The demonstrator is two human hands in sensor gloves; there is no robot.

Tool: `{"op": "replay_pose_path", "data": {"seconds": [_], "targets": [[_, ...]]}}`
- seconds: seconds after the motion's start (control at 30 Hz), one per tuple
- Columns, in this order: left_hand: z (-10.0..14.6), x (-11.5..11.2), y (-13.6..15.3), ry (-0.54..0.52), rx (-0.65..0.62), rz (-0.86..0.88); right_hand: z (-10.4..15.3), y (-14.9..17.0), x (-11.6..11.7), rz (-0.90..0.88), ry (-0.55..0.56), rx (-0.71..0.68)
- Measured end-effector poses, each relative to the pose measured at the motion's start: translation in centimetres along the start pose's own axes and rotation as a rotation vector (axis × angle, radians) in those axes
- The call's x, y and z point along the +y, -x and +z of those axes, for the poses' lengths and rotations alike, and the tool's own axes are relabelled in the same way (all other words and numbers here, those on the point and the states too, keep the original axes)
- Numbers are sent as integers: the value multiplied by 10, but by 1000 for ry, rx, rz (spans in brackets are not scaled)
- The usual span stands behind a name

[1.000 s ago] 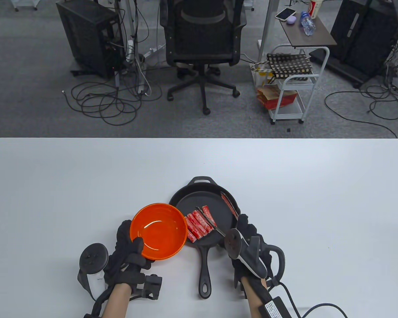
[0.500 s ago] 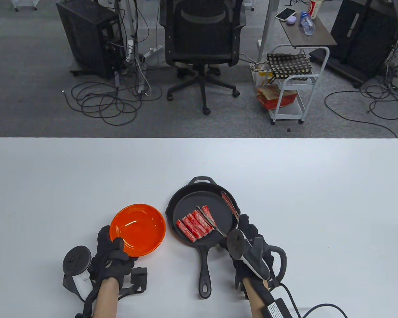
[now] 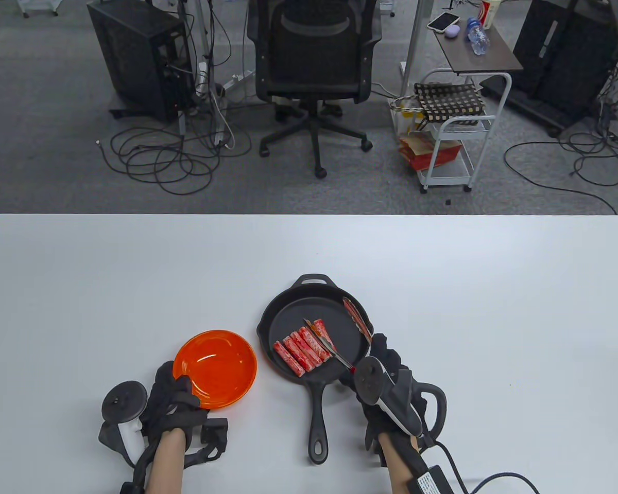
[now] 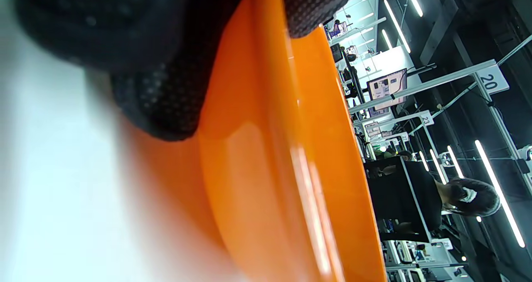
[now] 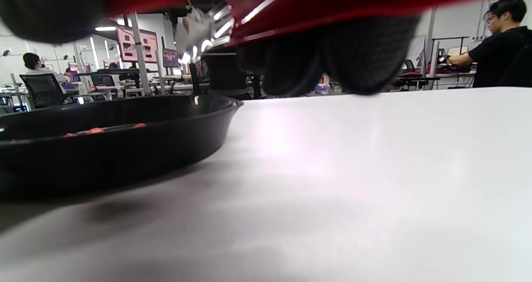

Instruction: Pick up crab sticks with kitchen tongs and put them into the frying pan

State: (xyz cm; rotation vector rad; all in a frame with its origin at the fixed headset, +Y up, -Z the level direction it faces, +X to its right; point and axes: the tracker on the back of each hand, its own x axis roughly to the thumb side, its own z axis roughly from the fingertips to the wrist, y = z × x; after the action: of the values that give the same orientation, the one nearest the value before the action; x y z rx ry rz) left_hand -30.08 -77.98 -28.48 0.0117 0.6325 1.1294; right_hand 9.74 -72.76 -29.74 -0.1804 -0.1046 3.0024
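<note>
Crab sticks (image 3: 304, 348) lay in a row inside the pan (image 3: 288, 314). Right hand (image 3: 386, 370) gripped the tongs (image 3: 358, 320), tips spread over the pan. Left hand (image 3: 177, 401) pinched the orange bowl's (image 3: 221, 360) near rim, left of the pan.

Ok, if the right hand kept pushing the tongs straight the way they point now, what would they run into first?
Probably the crab sticks: the tongs in the right hand angle over the frying pan, one arm across the row. Their height above it is unclear.
</note>
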Motion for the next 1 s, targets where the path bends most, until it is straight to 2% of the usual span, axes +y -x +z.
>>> {"op": "replay_pose_path", "data": {"seconds": [0.17, 0.4, 0.63, 0.73, 1.0], "targets": [[0, 1, -1, -14, 2, -34, 0, 1, -4, -31, 10, 1], [2, 8, -8, -46, -11, -187, 0, -3, -3, -36, 3, -15], [12, 12, -22, -89, -106, -334, 2, -5, -5, -42, 8, -26], [21, 13, -33, -135, -203, -426, 5, -7, -6, -42, 11, -33], [46, -11, -65, -62, -706, -617, 10, -13, -12, -35, 29, -53]]}}
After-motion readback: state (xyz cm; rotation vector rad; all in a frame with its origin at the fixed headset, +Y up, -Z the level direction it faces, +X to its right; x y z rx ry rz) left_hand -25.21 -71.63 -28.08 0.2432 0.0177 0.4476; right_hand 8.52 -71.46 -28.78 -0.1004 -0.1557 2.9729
